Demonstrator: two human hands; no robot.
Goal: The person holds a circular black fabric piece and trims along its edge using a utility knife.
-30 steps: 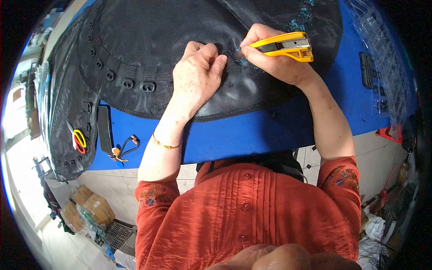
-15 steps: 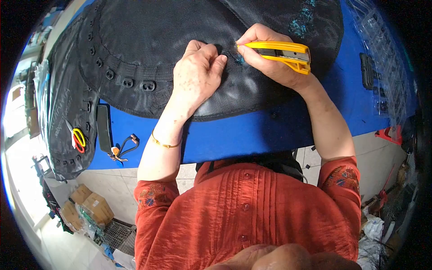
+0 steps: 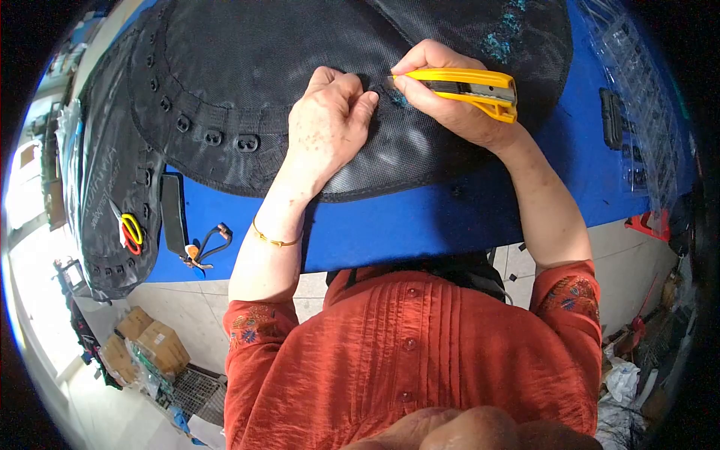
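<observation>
A large sheet of black mesh fabric (image 3: 247,67) with a curved, stitched border lies in front of me. My left hand (image 3: 330,116) rests on it with curled fingers that appear to grip the mesh; the fingertips are partly hidden. In my right hand (image 3: 450,97) is a yellow utility knife (image 3: 472,77), held like a pen. Its tip points left and meets the fabric close to my left thumb. Teal thread bits (image 3: 401,97) lie under the tip. Several black plastic two-hole fittings (image 3: 247,143) line the fabric's border left of my left hand.
The fabric lies on a blue table (image 3: 375,232). Scissors (image 3: 131,233) with red and yellow handles, a dark flat case (image 3: 173,214) and a looped cord (image 3: 217,244) are at the left. More teal scraps (image 3: 501,45) and a clear plastic sheet (image 3: 645,97) are at the right. Cardboard boxes (image 3: 161,345) stand on the floor.
The knife's tip has shifted very slightly left and toward me over the fabric. My left hand stays in place.
</observation>
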